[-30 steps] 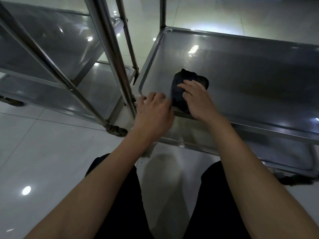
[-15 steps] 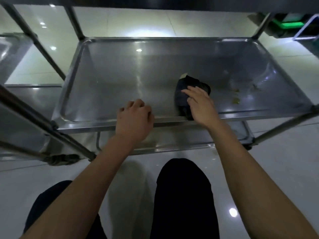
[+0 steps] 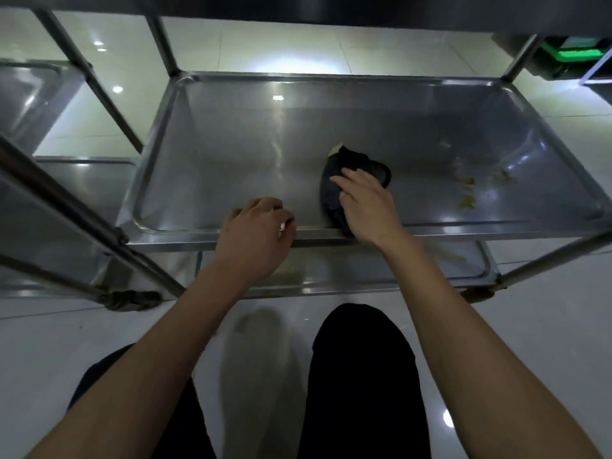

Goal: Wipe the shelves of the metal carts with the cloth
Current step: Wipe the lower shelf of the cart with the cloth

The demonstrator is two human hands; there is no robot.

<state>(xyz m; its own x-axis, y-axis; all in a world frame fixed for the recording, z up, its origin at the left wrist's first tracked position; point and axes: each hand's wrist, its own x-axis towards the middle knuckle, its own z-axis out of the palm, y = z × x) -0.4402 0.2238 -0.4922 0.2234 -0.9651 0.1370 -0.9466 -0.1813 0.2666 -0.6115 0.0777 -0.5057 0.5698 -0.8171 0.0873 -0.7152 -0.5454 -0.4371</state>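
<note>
Head view showed the dark cloth (image 3: 351, 173) bunched near the shelf (image 3: 231, 154) front lip, the right hand (image 3: 367, 203) pressing it flat-fingered; the left hand (image 3: 255, 230) gripped the lip. It likely handled soft and light, best held by palming its bunched middle.

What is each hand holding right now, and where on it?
Right hand presses flat on the dark crumpled cloth, near end. Left hand grips the steel shelf's front rim.

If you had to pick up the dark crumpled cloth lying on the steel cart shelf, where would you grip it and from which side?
Grip the dark crumpled cloth at its bunched far end, coming from above. That raised hump gives fingers something to close round, while the near end lies flat beneath the right hand at the steel cart shelf's front rim. The left hand rests on that rim.
</note>
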